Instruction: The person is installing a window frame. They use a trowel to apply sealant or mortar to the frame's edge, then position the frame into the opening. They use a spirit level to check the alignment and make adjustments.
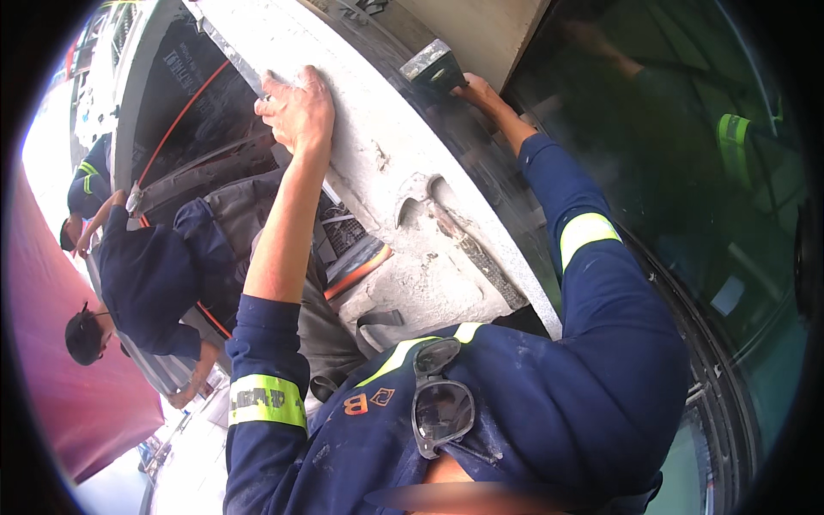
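Observation:
My left hand (300, 112) is at the inner edge of a white, dusty ledge (360, 103), its fingers bent over the edge and its thumb lying on top. Beyond the ledge's outer side, my right hand (474, 89) is closed around a dark rectangular block-shaped tool (433, 67) with a pale, dusty face. That tool is held up near the wall and the dark glass; its exact kind is unclear. Between my arms, a dust-covered hammer (455, 227) lies on the ledge, its handle toward me.
Dark glass (687, 189) in a black frame rises along the right. At the left, a co-worker in navy (154, 283) bends down, with another person (90, 176) behind. An orange cable (176, 116) runs past them. A red sheet (69, 360) hangs at far left.

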Available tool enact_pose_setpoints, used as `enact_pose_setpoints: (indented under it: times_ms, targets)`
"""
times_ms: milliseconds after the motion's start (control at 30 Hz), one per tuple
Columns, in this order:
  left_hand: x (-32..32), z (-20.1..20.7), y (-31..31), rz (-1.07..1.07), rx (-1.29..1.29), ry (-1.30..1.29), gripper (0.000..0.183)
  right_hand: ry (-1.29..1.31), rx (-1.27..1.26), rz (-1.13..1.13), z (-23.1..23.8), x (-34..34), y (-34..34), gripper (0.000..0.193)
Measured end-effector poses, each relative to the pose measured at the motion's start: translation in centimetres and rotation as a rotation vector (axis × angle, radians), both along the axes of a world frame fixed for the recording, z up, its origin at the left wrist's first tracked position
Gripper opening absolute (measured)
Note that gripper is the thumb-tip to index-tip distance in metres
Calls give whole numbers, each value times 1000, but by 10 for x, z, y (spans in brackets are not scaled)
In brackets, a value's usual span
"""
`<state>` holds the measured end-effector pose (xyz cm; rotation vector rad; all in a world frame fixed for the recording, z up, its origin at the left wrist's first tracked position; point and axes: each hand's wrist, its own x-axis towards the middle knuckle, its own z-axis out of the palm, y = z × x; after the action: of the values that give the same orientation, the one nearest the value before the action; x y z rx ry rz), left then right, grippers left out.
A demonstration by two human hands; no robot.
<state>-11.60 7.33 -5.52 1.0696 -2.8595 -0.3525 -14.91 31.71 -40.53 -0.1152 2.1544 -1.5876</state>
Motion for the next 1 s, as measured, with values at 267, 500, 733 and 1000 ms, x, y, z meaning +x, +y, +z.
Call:
enact_pose_setpoints:
  times_ms: [267, 500, 733, 1000]
  targets:
    - [-5, -5, 0, 8, -4, 53, 91, -38, 71, -34, 31, 2, 9, 45]
    - [-6, -4, 0, 1, 13, 27, 88, -32, 77, -25, 46, 1, 7, 46]
    - [-5, 1, 4, 6, 47, 12, 88, -34, 94, -7, 45, 0, 7, 45]
    - [-4, 0, 3, -13, 35, 17, 87, -17, 63, 8, 37, -2, 8, 43]
